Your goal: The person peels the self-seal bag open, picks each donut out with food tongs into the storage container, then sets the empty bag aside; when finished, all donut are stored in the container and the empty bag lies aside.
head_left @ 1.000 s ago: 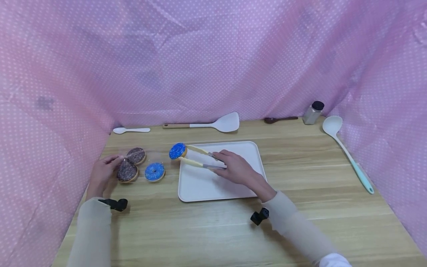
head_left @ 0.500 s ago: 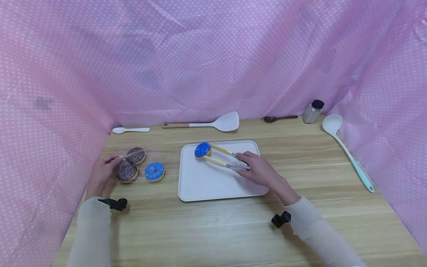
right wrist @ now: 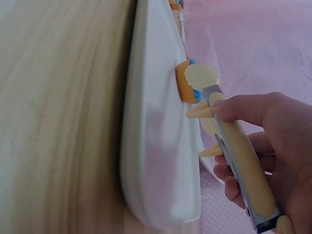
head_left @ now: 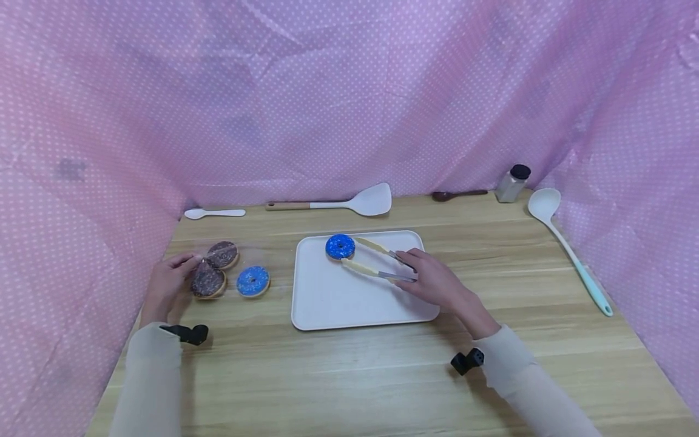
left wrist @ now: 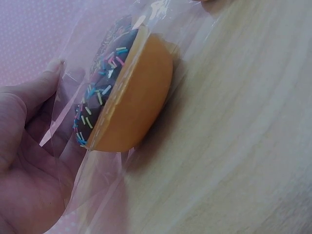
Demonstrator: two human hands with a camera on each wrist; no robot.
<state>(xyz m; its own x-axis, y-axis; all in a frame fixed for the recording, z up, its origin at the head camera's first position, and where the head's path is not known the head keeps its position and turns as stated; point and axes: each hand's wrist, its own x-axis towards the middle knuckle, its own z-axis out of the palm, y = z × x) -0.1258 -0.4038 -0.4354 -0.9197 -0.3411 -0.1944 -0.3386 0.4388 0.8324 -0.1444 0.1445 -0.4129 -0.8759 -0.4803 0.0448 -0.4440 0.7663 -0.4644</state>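
My left hand point(head_left: 164, 282) pinches the edge of a clear plastic bag point(left wrist: 165, 17) on the left. Seen through the film are two chocolate-iced donuts, a far one point(head_left: 222, 255) and a nearer one point(head_left: 207, 281), both with sprinkles. A light blue donut point(head_left: 246, 284) lies just right of them. My right hand point(head_left: 434, 280) grips a pair of tongs point(right wrist: 241, 156) with cream tips and metal arms. Those tips stand apart beside a dark blue donut point(head_left: 334, 247), which lies flat, icing up, near the back of the white tray point(head_left: 349, 303).
Along the back lie a white spoon point(head_left: 218, 212), a spatula point(head_left: 371, 200) and a dark brown spoon point(head_left: 464, 194). A black-lidded jar point(head_left: 510, 187) stands at back right, beside a ladle point(head_left: 573, 261) with a mint handle. Pink dotted cloth point(head_left: 349, 109) hangs around the table.
The right hand has carried the dark blue donut in the tongs rightward onto the tray. The donut has gone from tilted to flat, and the tips have spread off it. The left hand stays put.
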